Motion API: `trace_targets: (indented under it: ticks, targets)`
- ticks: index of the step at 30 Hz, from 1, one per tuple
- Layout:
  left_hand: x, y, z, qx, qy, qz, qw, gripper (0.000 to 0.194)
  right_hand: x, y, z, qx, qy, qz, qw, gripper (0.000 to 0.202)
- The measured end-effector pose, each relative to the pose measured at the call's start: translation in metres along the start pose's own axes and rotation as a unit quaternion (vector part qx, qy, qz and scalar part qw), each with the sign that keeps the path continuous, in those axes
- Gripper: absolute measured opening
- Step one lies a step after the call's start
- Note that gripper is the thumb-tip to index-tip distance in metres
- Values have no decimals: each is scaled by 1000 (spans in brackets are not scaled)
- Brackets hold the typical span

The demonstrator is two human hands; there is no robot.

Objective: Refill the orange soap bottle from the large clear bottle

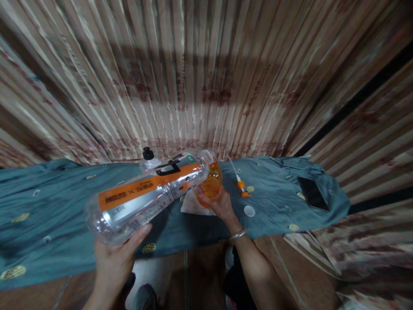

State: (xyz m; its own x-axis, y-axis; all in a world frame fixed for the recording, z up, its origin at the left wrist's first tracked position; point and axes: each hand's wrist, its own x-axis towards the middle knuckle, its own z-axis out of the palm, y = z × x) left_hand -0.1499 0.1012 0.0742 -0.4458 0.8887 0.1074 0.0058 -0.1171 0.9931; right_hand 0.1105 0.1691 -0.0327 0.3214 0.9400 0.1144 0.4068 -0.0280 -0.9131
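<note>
My left hand is closed round the lower end of a large clear plastic bottle with an orange and silver label. The bottle is tilted, its neck up at the right, over the mouth of an orange see-through bottle. Whether the two necks touch I cannot tell. My right hand grips the orange bottle low on its side, above a white sheet. To the right lies an orange and white pump top with its long tube, and below it a small white cap.
A phone lies on the right part of the blue-green cloth. Behind the large bottle stands a clear bottle with a black pump. Pleated curtains close off the back, and dark bars run along the right.
</note>
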Motion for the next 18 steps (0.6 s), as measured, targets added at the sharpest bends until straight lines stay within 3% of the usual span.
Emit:
trace_targets:
  ticks: [18]
  targets:
    - [-3,3,1,0,0,-6,1000,28,1,8,3,-11,15,-5,1000,65]
